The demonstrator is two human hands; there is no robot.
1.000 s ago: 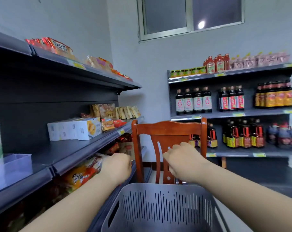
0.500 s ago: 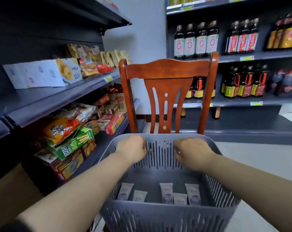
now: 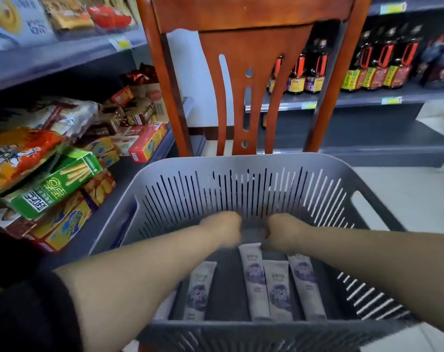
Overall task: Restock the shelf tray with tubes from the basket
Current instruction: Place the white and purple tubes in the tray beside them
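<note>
Little print can be made out. Large white Chinese characters are seen on the green cardboard snack box [image 3: 55,185] on the lower left shelf, blurred beyond reading. Small dark print is carried by the pale lilac tubes [image 3: 254,278] in the grey slotted basket [image 3: 241,189], but it is too small to be read. The yellow price tags [image 3: 391,100] on the shelf edges are illegible.

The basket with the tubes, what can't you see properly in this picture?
- Head view: the fingers of the left hand and right hand are curled under and motion-blurred, so their grip is unclear.
- The left forearm hides part of the basket floor; more tubes may lie beneath.
- Tube print is too small and blurred to read.
- The shelf tray is outside the frame.
</note>
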